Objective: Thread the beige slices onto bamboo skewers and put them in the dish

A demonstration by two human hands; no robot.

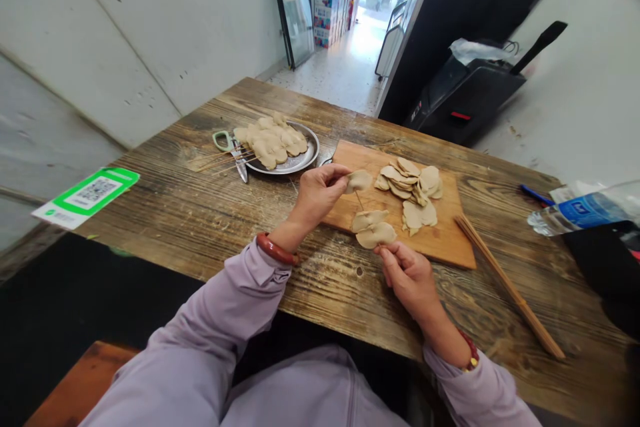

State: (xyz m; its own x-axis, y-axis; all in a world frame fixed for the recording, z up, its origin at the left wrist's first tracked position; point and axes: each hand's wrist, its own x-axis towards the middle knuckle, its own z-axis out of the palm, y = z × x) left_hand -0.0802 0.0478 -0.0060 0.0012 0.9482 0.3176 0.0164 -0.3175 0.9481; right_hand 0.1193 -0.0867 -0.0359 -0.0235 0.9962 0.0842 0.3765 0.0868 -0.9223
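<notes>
My left hand pinches a thin beige slice at the upper end of a thin wooden skewer. Lower on that skewer sit two more beige slices, and my right hand grips its bottom end just beneath them. Both hands are over the near edge of a wooden cutting board. Loose slices of the same kind lie heaped on the board's right half. To the left, a round metal plate carries finished-looking skewers of slices, their sticks pointing left.
Green-handled scissors lie against the plate's left side. A bundle of bare skewers rests right of the board, partly on its edge. Farther right lies a plastic water bottle. A QR-code card is at the table's left edge.
</notes>
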